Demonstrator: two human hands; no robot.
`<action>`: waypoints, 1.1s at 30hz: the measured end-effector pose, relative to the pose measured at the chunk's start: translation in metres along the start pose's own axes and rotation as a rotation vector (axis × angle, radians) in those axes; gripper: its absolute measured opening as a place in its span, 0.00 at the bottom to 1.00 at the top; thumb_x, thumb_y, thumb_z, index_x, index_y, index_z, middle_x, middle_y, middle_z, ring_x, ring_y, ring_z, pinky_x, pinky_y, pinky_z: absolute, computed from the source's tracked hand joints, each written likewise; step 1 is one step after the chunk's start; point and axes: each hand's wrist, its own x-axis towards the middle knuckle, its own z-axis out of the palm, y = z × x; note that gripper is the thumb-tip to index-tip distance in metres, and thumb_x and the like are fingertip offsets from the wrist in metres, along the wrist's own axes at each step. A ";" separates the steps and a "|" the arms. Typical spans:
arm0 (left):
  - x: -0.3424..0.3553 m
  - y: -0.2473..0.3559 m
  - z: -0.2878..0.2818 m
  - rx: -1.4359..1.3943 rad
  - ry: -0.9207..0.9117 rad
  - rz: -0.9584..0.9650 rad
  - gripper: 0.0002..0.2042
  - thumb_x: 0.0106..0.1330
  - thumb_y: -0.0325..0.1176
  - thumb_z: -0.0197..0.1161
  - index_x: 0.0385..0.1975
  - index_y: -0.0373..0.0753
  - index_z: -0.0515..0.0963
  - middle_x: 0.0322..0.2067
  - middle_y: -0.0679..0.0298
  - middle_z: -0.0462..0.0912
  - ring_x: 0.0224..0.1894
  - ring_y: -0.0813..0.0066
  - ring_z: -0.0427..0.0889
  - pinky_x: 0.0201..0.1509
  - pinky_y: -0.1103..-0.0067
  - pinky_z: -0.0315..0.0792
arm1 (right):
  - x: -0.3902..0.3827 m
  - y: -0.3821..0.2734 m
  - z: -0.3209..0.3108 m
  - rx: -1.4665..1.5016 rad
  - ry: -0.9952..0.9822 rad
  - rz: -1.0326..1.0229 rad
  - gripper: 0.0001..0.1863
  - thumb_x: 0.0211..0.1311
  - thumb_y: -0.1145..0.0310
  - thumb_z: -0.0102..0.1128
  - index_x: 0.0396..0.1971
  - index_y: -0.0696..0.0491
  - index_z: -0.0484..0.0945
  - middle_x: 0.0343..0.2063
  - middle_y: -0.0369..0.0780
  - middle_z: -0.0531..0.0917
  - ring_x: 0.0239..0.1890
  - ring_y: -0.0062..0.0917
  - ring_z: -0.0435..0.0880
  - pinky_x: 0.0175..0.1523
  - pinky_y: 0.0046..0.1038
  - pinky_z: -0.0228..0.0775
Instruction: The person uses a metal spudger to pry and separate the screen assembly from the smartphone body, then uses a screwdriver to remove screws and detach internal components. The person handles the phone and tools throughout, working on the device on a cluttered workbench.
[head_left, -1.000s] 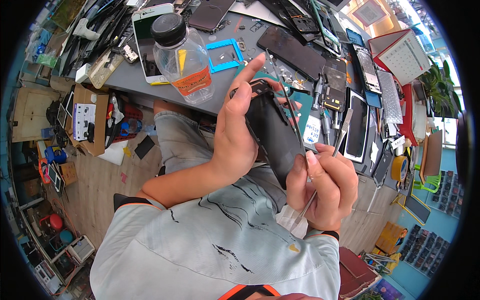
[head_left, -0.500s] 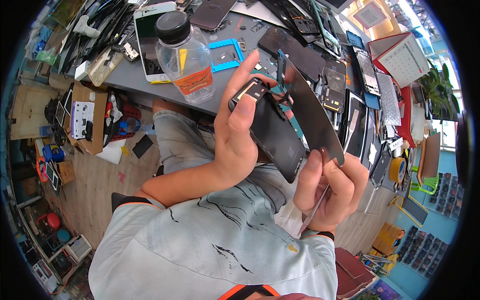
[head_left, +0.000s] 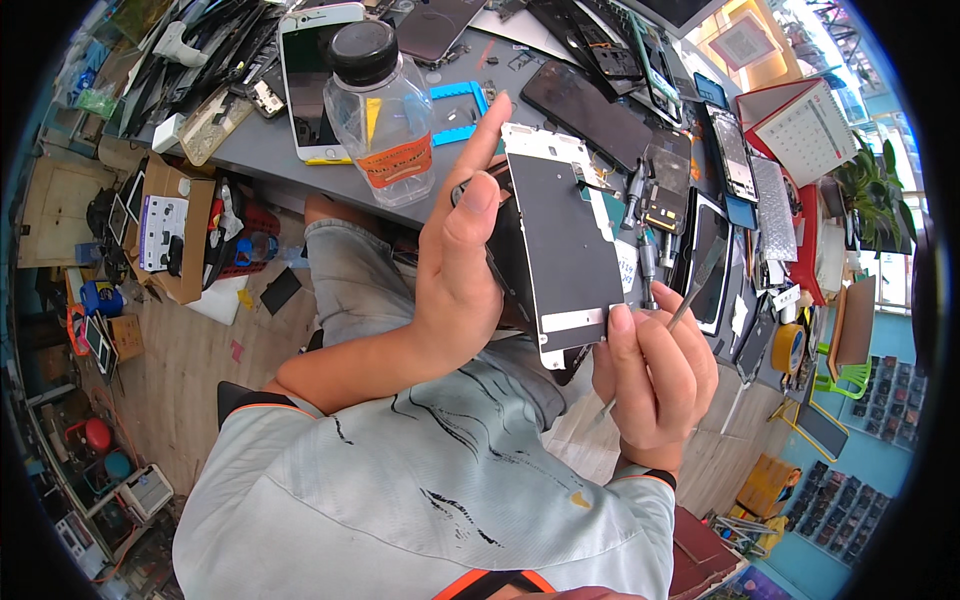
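My left hand (head_left: 455, 285) grips a dark phone body (head_left: 508, 255), its thumb and fingers at the upper end. Most of that body is hidden behind a phone screen panel (head_left: 570, 240), whose dark grey backing with silver metal ends faces me. The panel's lower right corner is pinched between the thumb and fingers of my right hand (head_left: 660, 375). A thin metal pry tool (head_left: 703, 277) also lies across my right hand, its flat end sticking out past the fingers. Whether the panel touches the phone body, I cannot tell.
On the grey bench, a clear bottle with black cap (head_left: 385, 125) stands left of my hands, beside a white phone (head_left: 312, 85) and a blue frame (head_left: 458, 115). Beyond lie a black phone (head_left: 585, 115) and screwdrivers (head_left: 635, 195). A yellow tape roll (head_left: 787, 347) sits far right.
My right hand has turned the screen panel, so its backing now faces me instead of its glossy side. It now covers much of the phone body. The pry tool has swung upward.
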 end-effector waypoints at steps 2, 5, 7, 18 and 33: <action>0.000 0.000 0.001 -0.017 0.001 -0.009 0.42 0.82 0.63 0.45 0.86 0.40 0.51 0.60 0.57 0.82 0.57 0.70 0.85 0.62 0.70 0.82 | 0.001 0.000 0.000 0.005 -0.007 0.014 0.15 0.55 0.81 0.78 0.44 0.64 0.90 0.42 0.43 0.82 0.38 0.29 0.88 0.52 0.41 0.94; 0.001 0.001 0.004 -0.043 0.011 -0.025 0.41 0.83 0.63 0.44 0.86 0.41 0.51 0.61 0.57 0.82 0.59 0.70 0.84 0.63 0.69 0.81 | -0.002 0.002 0.004 -0.003 0.001 -0.010 0.14 0.55 0.82 0.78 0.42 0.64 0.90 0.41 0.43 0.82 0.38 0.29 0.88 0.53 0.41 0.94; 0.002 0.003 0.006 -0.059 0.018 -0.040 0.40 0.84 0.62 0.44 0.86 0.42 0.51 0.62 0.57 0.81 0.59 0.70 0.84 0.64 0.69 0.81 | -0.003 0.003 0.007 -0.023 0.012 -0.042 0.13 0.55 0.82 0.78 0.42 0.63 0.90 0.41 0.43 0.82 0.38 0.29 0.88 0.53 0.40 0.93; 0.000 0.009 0.011 -0.344 0.035 -0.170 0.33 0.88 0.53 0.42 0.85 0.41 0.55 0.56 0.60 0.82 0.55 0.76 0.84 0.64 0.77 0.77 | -0.012 0.008 0.008 0.019 0.041 0.036 0.14 0.57 0.78 0.79 0.43 0.64 0.89 0.41 0.42 0.82 0.37 0.29 0.88 0.51 0.45 0.94; 0.009 0.024 0.005 -0.421 -0.058 -0.367 0.39 0.84 0.63 0.42 0.85 0.42 0.55 0.59 0.60 0.82 0.58 0.72 0.83 0.66 0.72 0.76 | -0.013 0.017 0.006 0.058 0.064 -0.021 0.11 0.55 0.84 0.79 0.38 0.63 0.87 0.39 0.42 0.84 0.30 0.29 0.86 0.49 0.47 0.94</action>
